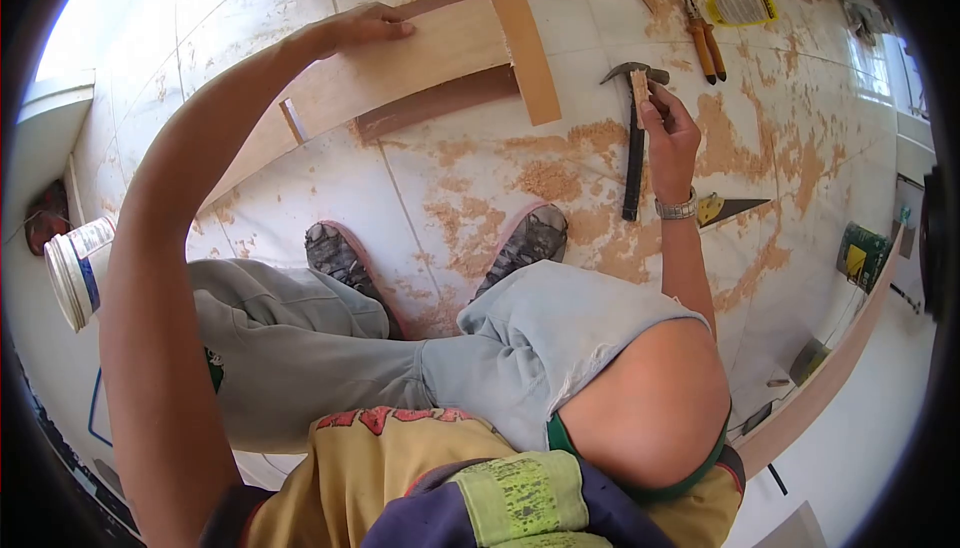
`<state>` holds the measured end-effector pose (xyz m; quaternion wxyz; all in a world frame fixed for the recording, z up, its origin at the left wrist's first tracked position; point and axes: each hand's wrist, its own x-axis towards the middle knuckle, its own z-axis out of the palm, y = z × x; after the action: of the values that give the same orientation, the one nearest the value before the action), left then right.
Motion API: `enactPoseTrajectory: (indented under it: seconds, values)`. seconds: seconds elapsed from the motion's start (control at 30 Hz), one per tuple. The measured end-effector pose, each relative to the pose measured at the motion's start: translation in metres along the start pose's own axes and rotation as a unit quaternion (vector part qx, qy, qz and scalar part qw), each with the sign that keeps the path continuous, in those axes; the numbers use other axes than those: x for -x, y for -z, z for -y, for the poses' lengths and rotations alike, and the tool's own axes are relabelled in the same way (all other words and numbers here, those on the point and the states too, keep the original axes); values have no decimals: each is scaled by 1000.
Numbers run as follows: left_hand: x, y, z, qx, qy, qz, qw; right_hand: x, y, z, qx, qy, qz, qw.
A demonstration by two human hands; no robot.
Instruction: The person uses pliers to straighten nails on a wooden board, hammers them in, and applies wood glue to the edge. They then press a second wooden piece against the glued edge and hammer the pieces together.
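Note:
My left hand (372, 28) is closed on the upper edge of a long, light wooden board (420, 58), its thumb lying on the face. A short wooden crosspiece (527, 56) sits across the board's right end, and a darker strip (435, 103) shows along the lower side. Between the thumb and fingers of my right hand (671, 130) is a small, rough-edged piece of wood (640, 90). That piece overlaps the head of a claw hammer (633, 163), whose black handle points toward me on the tiled floor.
Pliers with orange handles (708, 50) lie beside a yellow packet (742, 4) at the upper right. A try square (728, 210) rests near my right wrist. Sawdust (550, 180) is spread over the tiles. A white bucket (80, 273) stands at the left.

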<state>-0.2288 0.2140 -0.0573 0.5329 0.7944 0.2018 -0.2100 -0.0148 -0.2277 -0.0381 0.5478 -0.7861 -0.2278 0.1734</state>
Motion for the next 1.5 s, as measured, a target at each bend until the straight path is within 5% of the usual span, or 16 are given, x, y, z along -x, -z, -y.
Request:
enactPoseTrajectory:
  seconds: [0.13,0.3,0.4,0.53,0.7,0.8,1.03,1.17,1.37,1.5]
  values:
    - [-8,-29,11,-127,-12,-138,982,-15,-29,18,3,36,64,997]
    - [13,-68,-25,-407,-82,-272,868,-57,-85,39,146,177,122,966]
    - [6,-90,-44,-355,12,-218,909,-98,-124,24,183,284,167,926]
    - [2,-87,-60,-378,56,-157,911,-133,-164,31,239,315,208,895]
    - [2,-87,-60,-375,43,-168,911,-154,-187,9,228,497,210,810]
    - [1,-86,-52,-381,12,-193,904,-125,-161,1,258,335,270,865]
    - [-1,-83,-64,-378,42,-158,911,-64,-102,17,248,227,346,876]
    - [-1,-85,-55,-375,18,-189,907,-100,-125,16,178,284,219,916]
    - [4,-86,-62,-368,25,-188,910,-134,-170,0,244,325,208,889]
    - [7,-84,-66,-359,49,-162,918,-85,-118,8,287,337,320,837]
